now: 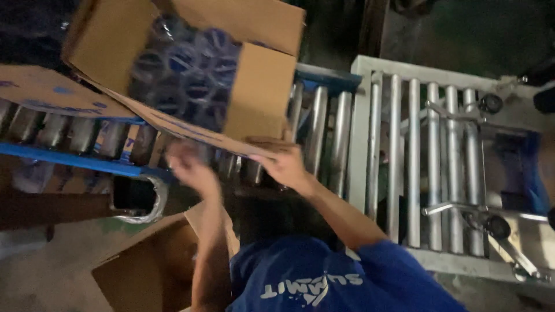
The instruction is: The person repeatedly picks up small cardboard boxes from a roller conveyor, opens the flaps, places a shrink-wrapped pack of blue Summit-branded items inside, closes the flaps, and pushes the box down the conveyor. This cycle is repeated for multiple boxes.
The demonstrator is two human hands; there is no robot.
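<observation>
Blue cloth of the person's shirt (324,277) fills the near edge, beside an empty brown carton (156,271) standing below the conveyor. Both arms reach up to the open cardboard box (260,92) lying on the roller conveyor (324,121): the right hand (283,162) grips the box's near bottom edge, fingers curled under it, while the left hand (185,162) is blurred against the same edge, so I cannot tell its grip. Judging by this, the box is filled with clear round-topped bottles (191,75), its flaps are unsealed, and the steel roller section (428,150) beyond carries no box.
</observation>
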